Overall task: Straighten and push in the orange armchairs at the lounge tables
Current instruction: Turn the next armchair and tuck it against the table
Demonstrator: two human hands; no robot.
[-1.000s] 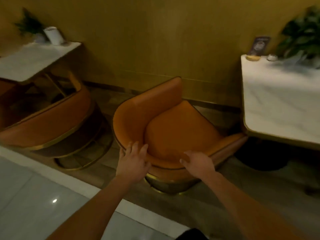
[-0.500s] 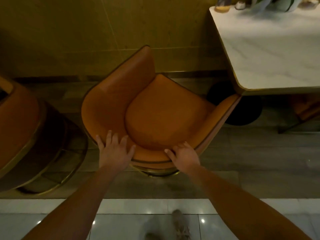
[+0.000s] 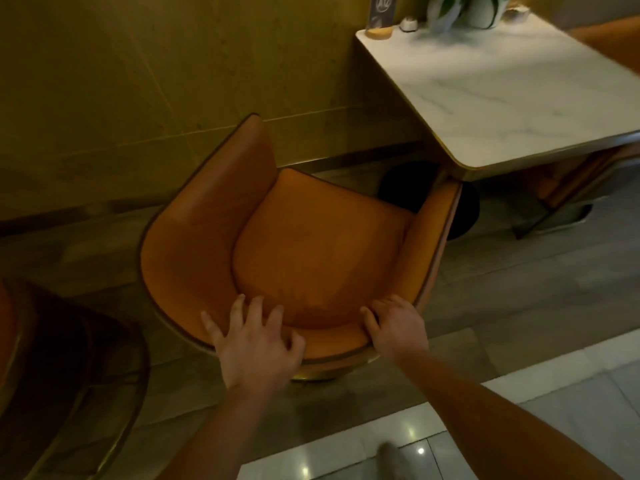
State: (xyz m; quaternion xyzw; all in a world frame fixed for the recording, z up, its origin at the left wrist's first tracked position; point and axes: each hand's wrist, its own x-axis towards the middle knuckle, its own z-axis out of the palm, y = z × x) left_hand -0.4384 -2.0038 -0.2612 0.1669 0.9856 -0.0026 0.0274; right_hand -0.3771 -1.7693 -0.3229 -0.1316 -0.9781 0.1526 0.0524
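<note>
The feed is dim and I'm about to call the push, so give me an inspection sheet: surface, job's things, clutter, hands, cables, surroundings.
Surface: white marble table, gold-edged; wood-look floor below.
Job's things: orange armchair angled to the table, one arm end at the table's near corner, contact cannot be told; a second armchair at lower left, partly cut off.
Clutter: number sign, small bell-like item and potted plant along the table's wall edge.
Hands: left hand and right hand both on the orange armchair's back rim, fingers bent over it.
Cables: nothing seen.
Surroundings: yellow wall; white tiles nearest the person; another orange seat beyond the table.
</note>
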